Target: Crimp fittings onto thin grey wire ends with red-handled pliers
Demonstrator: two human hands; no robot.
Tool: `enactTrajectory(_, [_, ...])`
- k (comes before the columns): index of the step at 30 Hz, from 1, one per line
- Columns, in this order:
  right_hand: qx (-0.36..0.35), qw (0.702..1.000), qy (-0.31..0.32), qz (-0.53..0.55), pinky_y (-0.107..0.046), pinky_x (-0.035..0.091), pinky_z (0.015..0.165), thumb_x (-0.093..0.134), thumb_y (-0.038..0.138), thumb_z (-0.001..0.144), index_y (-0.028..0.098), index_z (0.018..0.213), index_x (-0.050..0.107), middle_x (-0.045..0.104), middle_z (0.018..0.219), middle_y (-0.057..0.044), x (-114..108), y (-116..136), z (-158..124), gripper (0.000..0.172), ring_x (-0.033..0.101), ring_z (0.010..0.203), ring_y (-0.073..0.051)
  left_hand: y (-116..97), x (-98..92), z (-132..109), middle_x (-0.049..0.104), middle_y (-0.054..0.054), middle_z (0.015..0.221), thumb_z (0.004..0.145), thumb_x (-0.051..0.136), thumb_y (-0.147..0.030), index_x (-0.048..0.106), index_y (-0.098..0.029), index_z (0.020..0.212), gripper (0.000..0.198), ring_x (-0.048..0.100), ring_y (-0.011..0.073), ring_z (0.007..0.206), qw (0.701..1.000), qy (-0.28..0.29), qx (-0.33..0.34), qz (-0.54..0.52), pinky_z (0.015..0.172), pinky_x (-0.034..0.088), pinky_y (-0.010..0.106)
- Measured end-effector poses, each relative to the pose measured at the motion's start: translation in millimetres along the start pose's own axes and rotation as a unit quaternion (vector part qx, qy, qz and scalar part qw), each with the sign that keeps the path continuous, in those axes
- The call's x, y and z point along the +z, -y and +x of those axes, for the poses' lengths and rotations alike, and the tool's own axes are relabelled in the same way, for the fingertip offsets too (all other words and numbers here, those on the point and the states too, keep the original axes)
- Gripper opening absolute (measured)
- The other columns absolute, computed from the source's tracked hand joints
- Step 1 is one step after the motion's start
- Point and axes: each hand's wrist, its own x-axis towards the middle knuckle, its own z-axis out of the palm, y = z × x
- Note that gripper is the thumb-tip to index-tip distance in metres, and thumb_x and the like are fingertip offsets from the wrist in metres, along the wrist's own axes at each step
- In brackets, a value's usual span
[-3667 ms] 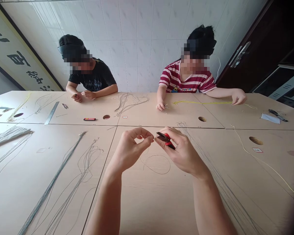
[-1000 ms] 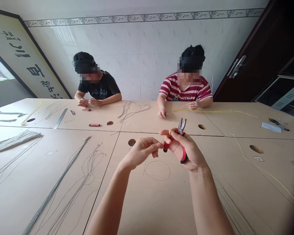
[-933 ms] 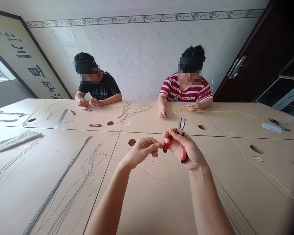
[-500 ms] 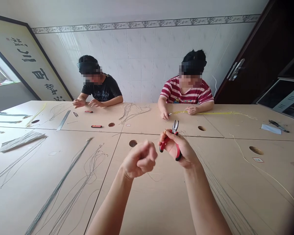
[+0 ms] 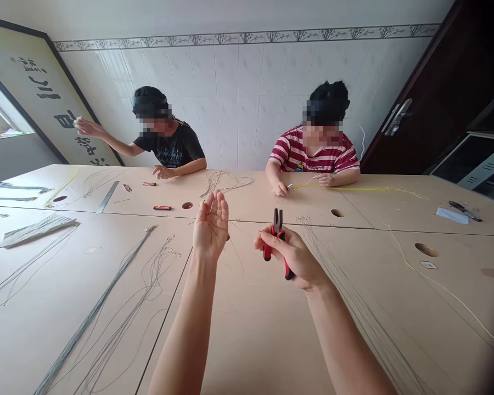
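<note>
In the head view, gripping one pair of red-handled pliers [image 5: 278, 225], tips up above the surface [image 5: 259, 334], with the right hand [image 5: 294, 255] clamped round them; showing the left hand [image 5: 211, 227] unfolded, palm toward the camera, near one thin cord [image 5: 241, 259]; also counting one ruler [image 5: 107, 196] and two co-workers [image 5: 173, 145] opposite.

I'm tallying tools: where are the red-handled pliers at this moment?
In the head view, the red-handled pliers are in the right hand, right of the open left hand.
</note>
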Motion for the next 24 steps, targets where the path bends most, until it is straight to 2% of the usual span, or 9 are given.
enactTrajectory(4, [-0.007, 0.997, 0.015, -0.077, -0.031, 0.037, 0.067, 0.062, 0.041, 0.086, 0.02, 0.08, 0.063, 0.066, 0.082, -0.003, 3, 8, -10, 0.022, 0.05, 0.074, -0.015, 14, -16.2, 11, 0.068, 0.009, 0.12, 0.1, 0.038, -0.029, 0.066, -0.014, 0.093, 0.032, 0.062, 0.0156, 0.113, 0.995, 0.017, 0.019, 0.101, 0.103, 0.045, 0.029])
enactTrajectory(7, [-0.018, 0.996, 0.011, -0.091, -0.031, 0.037, 0.067, 0.062, 0.042, 0.086, 0.021, 0.079, 0.063, 0.065, 0.081, -0.003, 4, 13, -16, 0.022, 0.049, 0.074, -0.015, 24, -27.6, 11, 0.067, 0.011, 0.122, 0.097, 0.045, -0.033, 0.066, -0.014, 0.093, 0.029, 0.062, 0.0176, 0.114, 0.98, 0.039, 0.019, 0.193, 0.104, 0.043, 0.033])
enactTrajectory(11, [-0.036, 0.996, 0.001, -0.082, -0.031, 0.037, 0.067, 0.061, 0.041, 0.087, 0.022, 0.077, 0.063, 0.064, 0.08, -0.003, 1, 17, -20, 0.022, 0.048, 0.073, -0.015, 36, -37.1, 1, 0.072, 0.013, 0.107, 0.092, 0.053, -0.043, 0.068, -0.013, 0.093, 0.033, 0.066, 0.0206, 0.101, 0.938, 0.105, -0.005, 0.33, 0.093, 0.048, 0.034])
enactTrajectory(14, [-0.046, 0.998, -0.006, -0.042, -0.031, 0.037, 0.067, 0.062, 0.04, 0.086, 0.022, 0.074, 0.063, 0.062, 0.079, -0.003, -4, 16, -19, 0.021, 0.049, 0.074, -0.016, 44, -43.9, -15, 0.073, 0.012, 0.091, 0.091, 0.052, -0.047, 0.068, -0.012, 0.087, 0.039, 0.067, 0.0194, 0.084, 0.875, 0.186, -0.061, 0.443, 0.08, 0.05, 0.031])
enactTrajectory(17, [-0.033, 0.999, -0.007, 0.014, -0.03, 0.038, 0.065, 0.065, 0.038, 0.084, 0.021, 0.073, 0.063, 0.061, 0.077, -0.002, -11, 13, -14, 0.02, 0.049, 0.071, -0.015, 48, -50.8, -33, 0.072, 0.01, 0.08, 0.093, 0.048, -0.048, 0.066, -0.012, 0.082, 0.042, 0.064, 0.0164, 0.072, 0.82, 0.248, -0.119, 0.501, 0.068, 0.048, 0.027])
enactTrajectory(20, [-0.014, 0.998, -0.02, 0.062, -0.029, 0.038, 0.063, 0.067, 0.035, 0.082, 0.021, 0.074, 0.062, 0.061, 0.076, -0.002, -19, 9, -8, 0.017, 0.051, 0.072, -0.015, 46, -53.1, -49, 0.07, 0.009, 0.073, 0.095, 0.043, -0.051, 0.065, -0.012, 0.081, 0.046, 0.063, 0.0159, 0.068, 0.8, 0.265, -0.175, 0.509, 0.066, 0.046, 0.027])
enactTrajectory(24, [0.007, 0.992, -0.046, 0.117, -0.029, 0.04, 0.063, 0.071, 0.034, 0.078, 0.02, 0.072, 0.062, 0.061, 0.072, -0.001, -23, 8, -4, 0.017, 0.053, 0.071, -0.015, 38, -46.8, -65, 0.065, 0.006, 0.062, 0.096, 0.041, -0.049, 0.063, -0.013, 0.074, 0.048, 0.057, 0.013, 0.059, 0.805, 0.267, -0.223, 0.481, 0.062, 0.043, 0.026])
